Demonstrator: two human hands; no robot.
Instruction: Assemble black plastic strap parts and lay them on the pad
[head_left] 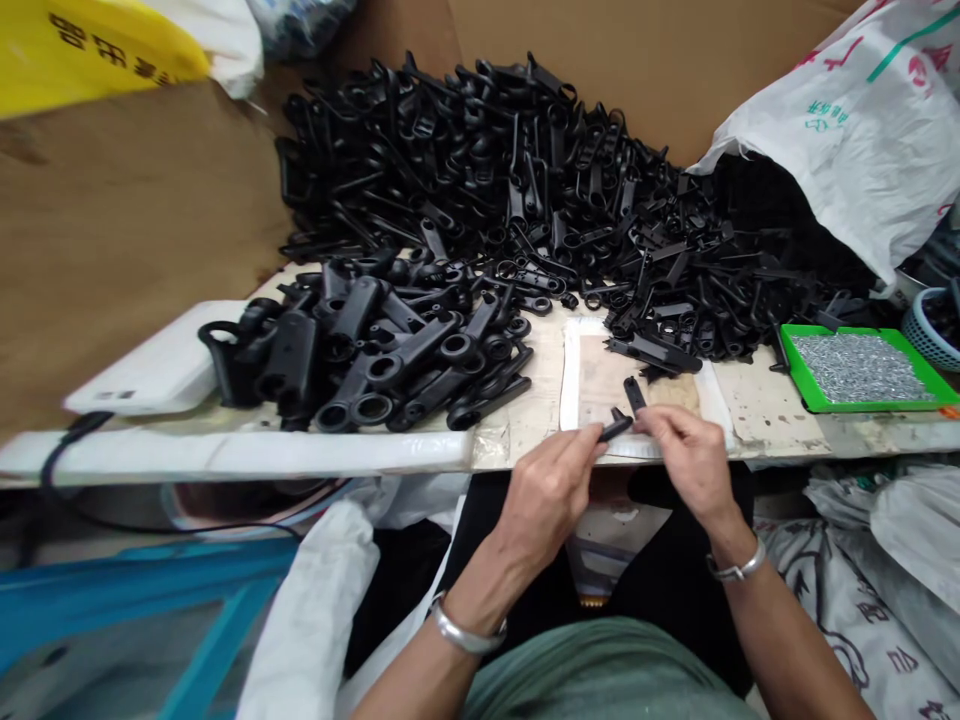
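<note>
At the front edge of the table, my left hand (551,490) pinches a small black plastic part (616,427) with a pointed tip. Just beside it, my right hand (691,458) holds a flat black plastic piece (634,394) by its lower end, tilted upward. The two pieces are close together; whether they touch I cannot tell. Under both hands lies a pale pad (571,375) with a brownish middle. Beyond them rest loose black clip-like parts (660,352), on the pad's far edge.
A large heap of black parts (450,160) fills the back, with ringed black handles (405,360) nearer on the left. A green tray (806,385) of small metal pins stands right. A white box (161,360) with a cable lies left; a white sack (847,150) hangs at right.
</note>
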